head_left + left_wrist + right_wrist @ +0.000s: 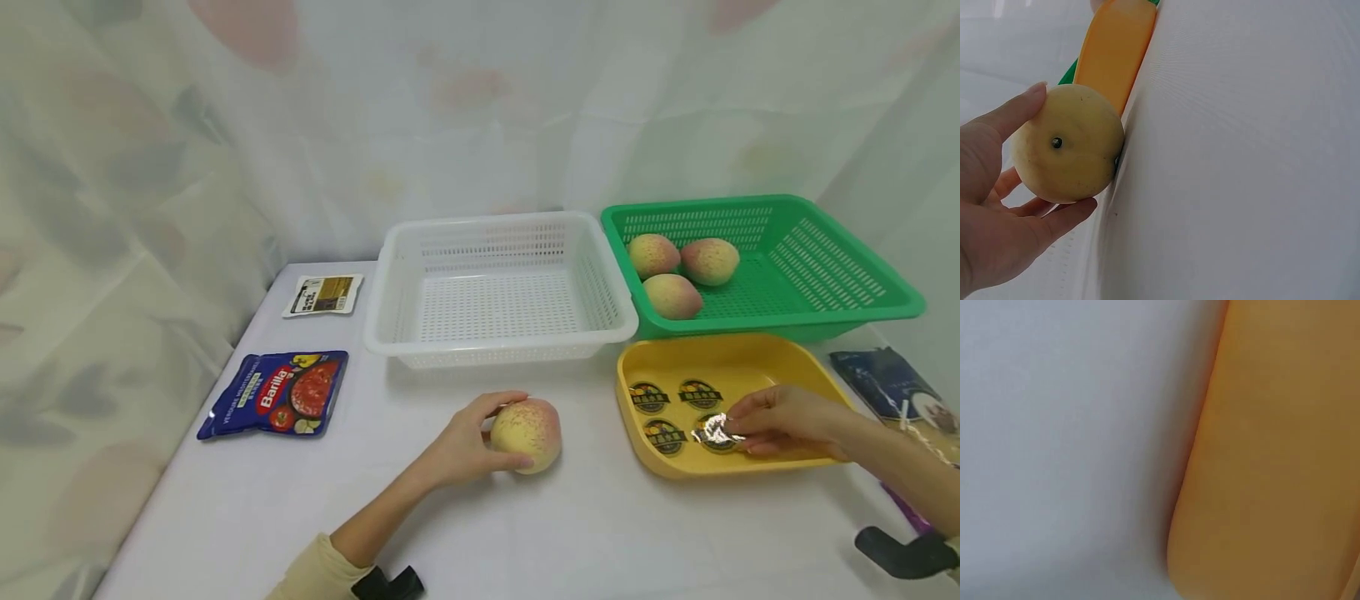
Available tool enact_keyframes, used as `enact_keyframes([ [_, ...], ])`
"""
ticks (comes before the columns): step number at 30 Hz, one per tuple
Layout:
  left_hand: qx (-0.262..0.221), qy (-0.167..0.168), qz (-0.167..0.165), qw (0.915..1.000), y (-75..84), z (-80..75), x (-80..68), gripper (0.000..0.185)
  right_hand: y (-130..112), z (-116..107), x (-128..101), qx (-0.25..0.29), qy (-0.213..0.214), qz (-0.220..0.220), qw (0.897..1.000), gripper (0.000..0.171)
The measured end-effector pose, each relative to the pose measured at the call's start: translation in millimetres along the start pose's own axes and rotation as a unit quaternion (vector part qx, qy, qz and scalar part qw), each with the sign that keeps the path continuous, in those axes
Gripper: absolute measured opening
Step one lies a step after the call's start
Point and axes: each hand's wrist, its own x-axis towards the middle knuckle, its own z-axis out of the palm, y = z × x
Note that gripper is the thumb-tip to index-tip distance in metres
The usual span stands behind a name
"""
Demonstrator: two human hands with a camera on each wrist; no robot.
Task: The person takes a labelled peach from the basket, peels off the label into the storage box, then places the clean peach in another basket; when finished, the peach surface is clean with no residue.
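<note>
Peach (527,432) in left hand (461,446) hides its fingertips.

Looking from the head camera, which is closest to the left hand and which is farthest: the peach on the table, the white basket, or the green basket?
1. Peach: held in the left hand, on the table.
2. White basket: just behind it.
3. Green basket: far back right.

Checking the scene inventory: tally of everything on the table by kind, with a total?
Peaches: 4, one held by the left hand, three in the green basket
Baskets: 2, green and white
Yellow tray: 1
Round stickers in the tray: 4
Packets: 3
Total: 14
</note>
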Motion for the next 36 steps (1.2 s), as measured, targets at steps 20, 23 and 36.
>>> enact_keyframes([
  [20, -0.008, -0.001, -0.002, 1.0000, 0.2, -2.3, -0.8, 0.073, -36.5, 6.7, -6.2, -0.192, 0.062, -0.054, 0.978, 0.045],
  [23, -0.009, 0.000, -0.003, 1.0000, 0.6, -2.6, -1.2, 0.073, -55.9, 12.6, -7.1, -0.135, -0.002, -0.091, 0.987, 0.052],
  [36, -0.002, 0.002, 0.000, 1.0000, -0.7, 0.8, -0.7, 0.071, -104.6, 123.8, 42.7, -0.033, -0.102, -0.115, 0.988, 0.059],
])
